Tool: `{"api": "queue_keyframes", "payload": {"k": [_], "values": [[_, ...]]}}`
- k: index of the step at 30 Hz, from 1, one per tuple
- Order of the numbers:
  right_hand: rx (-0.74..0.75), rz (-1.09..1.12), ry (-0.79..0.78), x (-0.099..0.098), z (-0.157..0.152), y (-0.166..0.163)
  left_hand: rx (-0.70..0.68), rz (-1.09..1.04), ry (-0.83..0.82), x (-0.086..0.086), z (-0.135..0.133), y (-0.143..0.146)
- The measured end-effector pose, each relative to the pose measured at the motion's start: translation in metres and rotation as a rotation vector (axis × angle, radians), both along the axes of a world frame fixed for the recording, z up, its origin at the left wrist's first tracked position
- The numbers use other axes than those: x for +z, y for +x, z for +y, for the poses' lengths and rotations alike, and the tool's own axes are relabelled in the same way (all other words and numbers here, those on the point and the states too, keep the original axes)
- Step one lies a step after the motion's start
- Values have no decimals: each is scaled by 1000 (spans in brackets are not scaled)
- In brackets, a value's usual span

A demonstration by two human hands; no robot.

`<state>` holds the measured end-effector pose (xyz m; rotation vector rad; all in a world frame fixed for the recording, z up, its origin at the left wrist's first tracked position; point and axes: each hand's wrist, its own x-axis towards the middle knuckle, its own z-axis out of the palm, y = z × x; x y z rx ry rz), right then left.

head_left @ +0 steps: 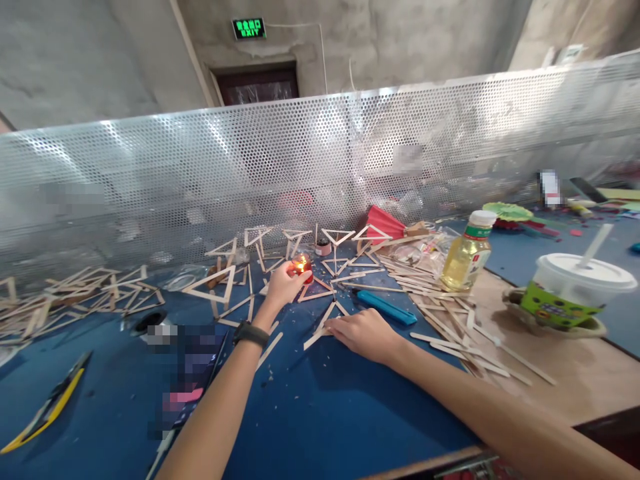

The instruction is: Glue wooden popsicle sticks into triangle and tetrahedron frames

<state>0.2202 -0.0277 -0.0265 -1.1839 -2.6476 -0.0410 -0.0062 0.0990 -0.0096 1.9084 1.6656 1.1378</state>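
Stick triangle (320,326): on the blue table, under our right fingertips

It lies flat-looking on the blue table (325,420), between our forearms. Our right hand (367,337) touches its near corner, probably to steady it. We can't tell whether those fingers pinch the wood or only press; the undersides are hidden.

Our left hand (287,283) has a narrow grip, thumb and fingers around a red glowing item (303,263). It's up beyond the triangle, apart from it; likely held by the side to keep fingers off the bright top. Exact type: can't tell.

Just right: a blue tool (385,307), within easy reach of our right hand. Farther right: loose sticks (467,358), bottle (465,257), lidded cup (570,287). Far left: yellow-and-black tool (53,403). Behind: more stick frames (210,299), then a perforated screen (175,173).

Counts: one triangle under our hand, one red item, two tools, one bottle, one cup. Frames and sticks overlap; we can't count them reliably.
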Motion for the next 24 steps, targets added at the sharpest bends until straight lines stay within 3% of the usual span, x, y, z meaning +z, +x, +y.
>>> {"api": "queue_keyframes", "payload": {"k": [7,24], "values": [[-11,-1,-51,4,-1,0,189,75,-42,2,8,-28],[-6,-13,-67,6,-2,0,268,7,-54,-8,-3,-25]]}}
